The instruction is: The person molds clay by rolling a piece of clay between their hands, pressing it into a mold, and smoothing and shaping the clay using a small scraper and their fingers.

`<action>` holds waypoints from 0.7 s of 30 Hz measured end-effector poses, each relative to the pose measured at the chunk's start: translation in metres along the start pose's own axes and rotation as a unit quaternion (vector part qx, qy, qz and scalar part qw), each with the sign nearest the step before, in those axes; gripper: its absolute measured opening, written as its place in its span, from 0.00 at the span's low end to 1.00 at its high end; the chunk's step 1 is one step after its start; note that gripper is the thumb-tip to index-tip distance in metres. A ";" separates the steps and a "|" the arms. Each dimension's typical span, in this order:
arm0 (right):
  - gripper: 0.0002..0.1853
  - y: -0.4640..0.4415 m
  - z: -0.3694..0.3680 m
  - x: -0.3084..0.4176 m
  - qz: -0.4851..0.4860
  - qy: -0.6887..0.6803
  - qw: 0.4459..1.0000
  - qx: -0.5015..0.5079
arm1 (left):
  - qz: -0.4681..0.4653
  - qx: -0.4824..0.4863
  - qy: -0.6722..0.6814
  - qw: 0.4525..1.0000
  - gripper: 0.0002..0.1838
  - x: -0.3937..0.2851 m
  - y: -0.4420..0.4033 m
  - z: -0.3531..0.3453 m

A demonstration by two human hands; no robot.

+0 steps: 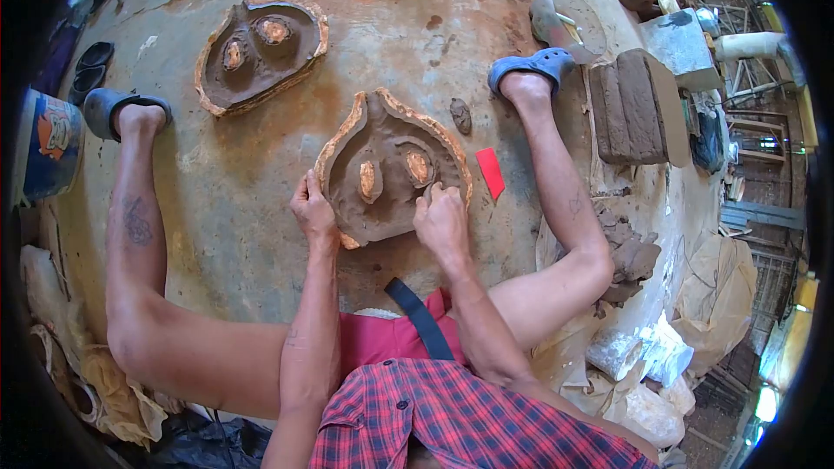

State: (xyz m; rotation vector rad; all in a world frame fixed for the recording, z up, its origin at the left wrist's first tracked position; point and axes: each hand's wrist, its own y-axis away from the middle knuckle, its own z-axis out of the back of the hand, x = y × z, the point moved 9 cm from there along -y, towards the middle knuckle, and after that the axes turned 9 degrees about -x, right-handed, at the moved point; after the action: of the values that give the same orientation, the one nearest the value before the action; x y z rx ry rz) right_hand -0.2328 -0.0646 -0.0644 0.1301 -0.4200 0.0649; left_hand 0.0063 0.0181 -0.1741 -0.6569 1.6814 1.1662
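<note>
A mould with an orange-brown rim, lined with dark wet clay (378,219), lies on the floor between my legs. It is pointed at the far end, with two raised oval orange pieces inside. My left hand (313,211) is closed on the mould's left edge, its fingers against the rim. Inside the lower right part, my right hand (442,221) is closed and pressed down at the clay just below the right oval. Whatever its fingers may hold is hidden. Close by on the right lie a red flat piece (491,175) and a small dark clay lump (460,116).
A second clay-lined mould (262,54) lies at the far left. Stacked clay slabs (632,111) and a round container (569,24) stand to the right. Broken clay lumps (627,256) sit beside my right knee. A bucket (52,143) is at the left edge.
</note>
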 end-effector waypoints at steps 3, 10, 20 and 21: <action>0.30 -0.002 0.002 0.004 -0.050 -0.021 0.998 -0.038 | -0.011 -0.005 -0.020 1.000 0.18 -0.002 -0.002 0.001; 0.27 -0.051 0.063 -0.036 0.086 -0.025 0.996 -0.005 | -0.386 -0.001 -0.322 0.864 0.37 -0.106 0.060 -0.028; 0.66 -0.059 0.021 -0.013 0.288 -0.002 0.957 -0.015 | -0.375 0.101 -0.341 0.856 0.36 -0.117 0.080 -0.054; 0.66 -0.057 0.022 -0.013 0.273 0.000 0.962 -0.025 | -0.409 0.154 -0.396 0.807 0.32 -0.120 0.096 -0.068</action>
State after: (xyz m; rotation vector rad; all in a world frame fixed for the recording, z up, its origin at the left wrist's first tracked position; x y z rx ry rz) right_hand -0.2485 -0.1245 -0.0567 -0.0384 -0.4473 0.5975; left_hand -0.0515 -0.0154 -0.0202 -0.4903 0.6842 0.3964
